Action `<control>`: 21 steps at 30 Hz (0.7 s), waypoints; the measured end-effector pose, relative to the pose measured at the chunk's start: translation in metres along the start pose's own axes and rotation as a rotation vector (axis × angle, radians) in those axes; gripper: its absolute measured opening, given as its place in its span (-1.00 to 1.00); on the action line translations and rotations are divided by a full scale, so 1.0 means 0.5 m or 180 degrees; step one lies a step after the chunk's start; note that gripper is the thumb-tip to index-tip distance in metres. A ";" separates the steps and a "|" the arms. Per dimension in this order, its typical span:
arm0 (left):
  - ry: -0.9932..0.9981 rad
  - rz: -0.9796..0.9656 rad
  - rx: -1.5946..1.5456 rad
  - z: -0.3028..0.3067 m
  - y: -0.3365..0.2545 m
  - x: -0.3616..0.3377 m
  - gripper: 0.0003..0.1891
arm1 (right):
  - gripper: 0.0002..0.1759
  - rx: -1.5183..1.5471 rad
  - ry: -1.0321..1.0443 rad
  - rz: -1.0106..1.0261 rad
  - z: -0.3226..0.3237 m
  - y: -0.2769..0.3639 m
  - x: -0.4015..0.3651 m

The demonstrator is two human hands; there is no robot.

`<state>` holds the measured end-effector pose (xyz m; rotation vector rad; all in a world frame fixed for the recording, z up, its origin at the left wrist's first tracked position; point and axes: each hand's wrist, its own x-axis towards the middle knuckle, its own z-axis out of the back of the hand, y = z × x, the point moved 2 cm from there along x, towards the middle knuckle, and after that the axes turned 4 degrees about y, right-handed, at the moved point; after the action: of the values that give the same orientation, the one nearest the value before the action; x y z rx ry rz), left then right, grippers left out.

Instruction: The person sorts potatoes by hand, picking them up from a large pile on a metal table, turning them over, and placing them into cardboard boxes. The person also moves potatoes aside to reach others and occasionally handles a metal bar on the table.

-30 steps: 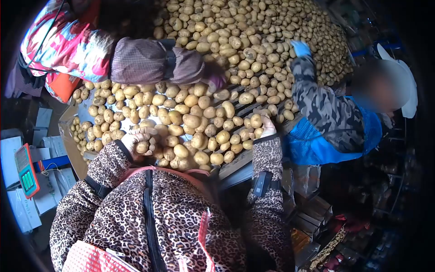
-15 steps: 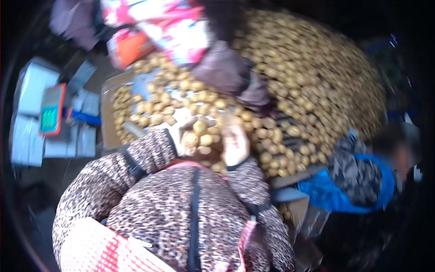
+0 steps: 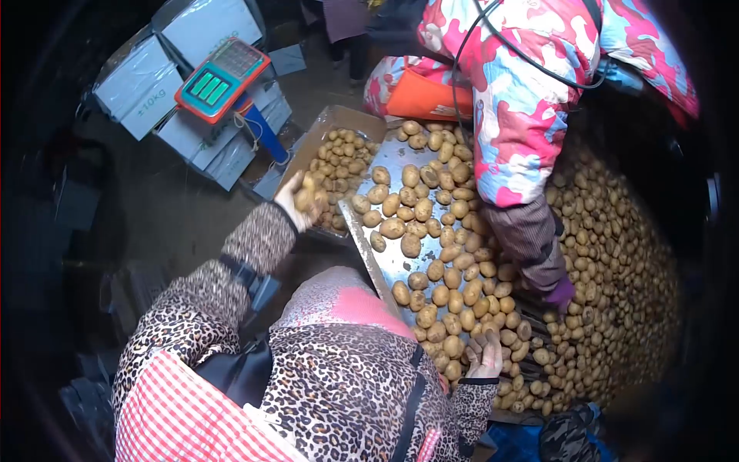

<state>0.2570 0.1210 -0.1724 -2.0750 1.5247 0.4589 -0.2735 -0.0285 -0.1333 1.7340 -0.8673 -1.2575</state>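
My left hand (image 3: 289,202) is at the near side of a cardboard box (image 3: 323,127), its fingers curled round a potato or two (image 3: 309,195), slightly blurred. Small potatoes (image 3: 342,154) fill much of that box. On the metal sorting tray (image 3: 392,258), many loose potatoes (image 3: 410,245) lie spread out. Close to my body, my right hand (image 3: 485,356) rests at the tray's right part, fingers apart, beside or touching potatoes; I see nothing held in it.
A co-worker's purple-gloved hand (image 3: 560,294) reaches into the big potato heap (image 3: 608,285) at right. A scale display (image 3: 208,88) on a blue post (image 3: 263,131) stands near white cartons (image 3: 146,85). A blue bag (image 3: 512,443) lies at lower right.
My view has swung left. My left hand has moved from the potatoes in front of me to the cardboard box. My hands are now far apart. The co-worker's arm reaches the heap.
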 end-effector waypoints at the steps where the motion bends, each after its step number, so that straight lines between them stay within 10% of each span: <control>1: 0.0030 0.0009 0.0165 0.008 -0.029 0.024 -0.51 | -0.42 -0.0044 0.0091 -0.0053 -0.004 -0.001 0.006; 4: -0.0864 -0.0234 0.0765 0.011 -0.086 0.088 -0.48 | -0.43 -0.0325 0.0136 -0.0093 -0.010 0.024 0.001; 8: -0.0117 -0.1457 0.3933 -0.040 -0.012 0.057 -0.43 | -0.44 -0.0036 -0.0009 -0.0076 0.194 0.010 0.061; 11: -0.0446 -0.0920 0.3153 -0.123 0.135 0.022 -0.60 | -0.43 -0.1726 -0.1331 0.0444 0.220 0.088 0.084; 12: -0.0384 -0.1407 0.4568 -0.156 0.193 0.008 -0.58 | -0.43 -0.2194 -0.1362 0.0643 0.227 0.108 0.108; 13: 0.0107 -0.0559 0.5849 -0.222 0.238 -0.030 -0.61 | -0.43 -0.2699 -0.1372 0.0779 0.226 0.126 0.134; 17: 0.2758 -0.1498 0.6735 -0.192 0.414 -0.009 -0.69 | -0.43 -0.4450 -0.1494 0.0424 0.274 0.165 0.243; 21: 0.3510 -0.1142 0.6895 -0.182 0.464 0.001 -0.67 | -0.42 -0.6378 -0.0926 0.0552 0.441 0.156 0.341</control>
<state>0.0336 0.0135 -0.1475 -0.4584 0.8050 -1.8557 -0.4450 -0.2585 -0.1720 -0.1342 0.2970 -1.3049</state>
